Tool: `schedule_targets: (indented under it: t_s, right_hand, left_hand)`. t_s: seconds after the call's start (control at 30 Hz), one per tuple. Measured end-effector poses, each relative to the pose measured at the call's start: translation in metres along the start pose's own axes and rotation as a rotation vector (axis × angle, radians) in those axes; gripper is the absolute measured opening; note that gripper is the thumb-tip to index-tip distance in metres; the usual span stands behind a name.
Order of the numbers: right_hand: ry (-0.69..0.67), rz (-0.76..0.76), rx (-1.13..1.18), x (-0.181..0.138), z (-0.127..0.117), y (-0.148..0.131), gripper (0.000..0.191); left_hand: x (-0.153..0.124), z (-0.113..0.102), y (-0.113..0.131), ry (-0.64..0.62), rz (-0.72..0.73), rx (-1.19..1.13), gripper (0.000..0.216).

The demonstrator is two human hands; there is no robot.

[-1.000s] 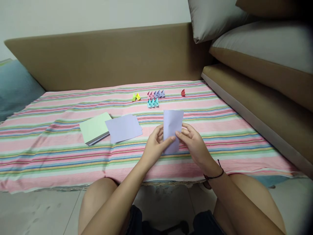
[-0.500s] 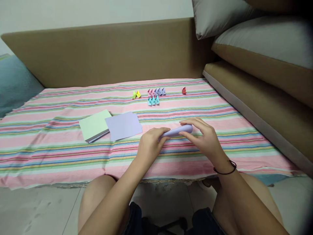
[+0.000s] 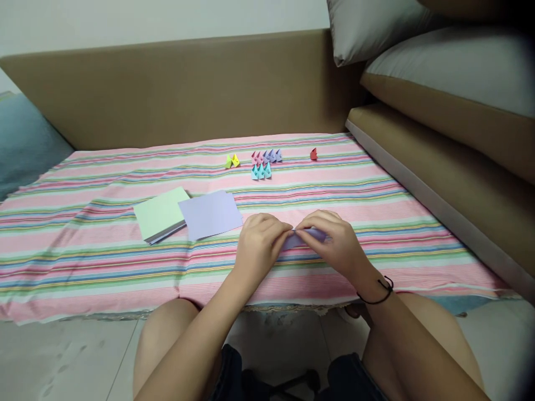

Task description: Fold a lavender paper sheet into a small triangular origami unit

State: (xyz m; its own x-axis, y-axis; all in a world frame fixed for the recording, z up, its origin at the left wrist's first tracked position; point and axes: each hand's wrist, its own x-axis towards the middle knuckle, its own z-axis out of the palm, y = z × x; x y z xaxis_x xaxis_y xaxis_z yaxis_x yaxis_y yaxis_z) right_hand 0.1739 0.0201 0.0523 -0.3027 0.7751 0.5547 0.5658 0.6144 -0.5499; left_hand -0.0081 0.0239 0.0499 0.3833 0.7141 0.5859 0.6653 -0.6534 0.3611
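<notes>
A folded sheet of purple paper (image 3: 316, 234) is held between my two hands above the striped cloth. My left hand (image 3: 261, 239) pinches its upper edge from the left. Close beside those fingertips, my right hand (image 3: 332, 239) pinches the same edge, and its fingers cover part of the paper. Left of my hands lie a few flat purple sheets (image 3: 211, 214), overlapping a stack of paper with a pale green sheet (image 3: 162, 214) on top.
Small folded paper pieces stand farther back: yellow ones (image 3: 236, 160), pink ones (image 3: 256, 158), purple ones (image 3: 272, 156), blue ones (image 3: 261, 171) and a red one (image 3: 314, 154). Cushions (image 3: 438, 150) rise at the right, and a brown backrest (image 3: 188, 92) stands behind the striped cloth (image 3: 104, 267).
My right hand has moved left along the purple paper until its fingertips are near my left ones. The paper's curved fold now looks flatter.
</notes>
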Motion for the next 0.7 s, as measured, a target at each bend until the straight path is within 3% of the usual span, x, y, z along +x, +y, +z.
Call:
schedule_targets:
  t_s: [0.2, 0.43, 0.6, 0.7]
  right_hand:
    - [0.019, -0.040, -0.086, -0.001, 0.001, 0.000, 0.011]
    - [0.206, 0.026, -0.119, 0.000, -0.021, 0.013, 0.010]
    - [0.024, 0.014, 0.039, 0.000, -0.013, 0.006, 0.010]
    - [0.029, 0.009, 0.007, 0.000, -0.003, 0.002, 0.008]
  left_hand:
    - [0.002, -0.006, 0.000, -0.009, 0.050, 0.105, 0.019]
    - [0.004, -0.012, -0.010, 0.019, 0.000, 0.170, 0.017]
    - [0.004, -0.007, -0.005, -0.055, 0.015, 0.065, 0.014]
    - [0.004, -0.005, -0.001, -0.063, 0.010, 0.057, 0.013]
